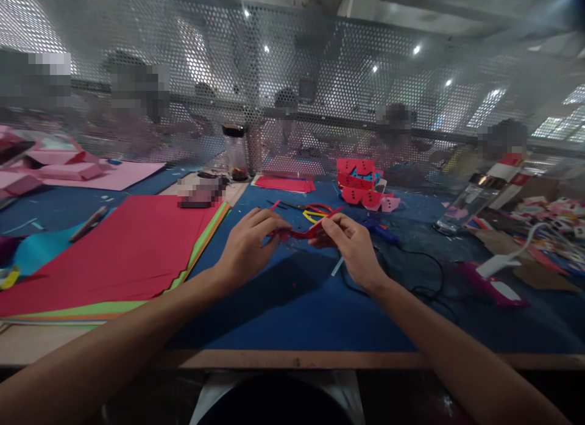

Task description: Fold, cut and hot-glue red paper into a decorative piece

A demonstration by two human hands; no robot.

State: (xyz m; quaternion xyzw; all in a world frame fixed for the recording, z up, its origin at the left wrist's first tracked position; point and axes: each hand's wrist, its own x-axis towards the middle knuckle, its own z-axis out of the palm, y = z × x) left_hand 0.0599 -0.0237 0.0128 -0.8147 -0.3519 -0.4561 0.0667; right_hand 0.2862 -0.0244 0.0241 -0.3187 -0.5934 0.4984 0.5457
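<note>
Between my two hands stretches a narrow, folded piece of red paper (pixel 300 235), held just above the blue table mat. My left hand (pixel 249 242) is closed on one end, its fingertips partly hidden. The other end is pinched in my right hand (pixel 353 248), between thumb and fingers. Right behind the paper lie scissors (pixel 320 209) with red and yellow showing at the handles. A blue glue gun (pixel 382 231) rests beyond my right hand, and a pale glue stick (pixel 337 266) sticks out beneath that hand.
At left lies a stack of red sheets (pixel 128 242). Cut red paper pieces with black dots (pixel 363 184) stand at the back. A glass bottle (pixel 470 202), a magenta device (pixel 493 285) and black cable (pixel 441 272) occupy the right. Behind rises a perforated metal screen (pixel 320 65), people beyond.
</note>
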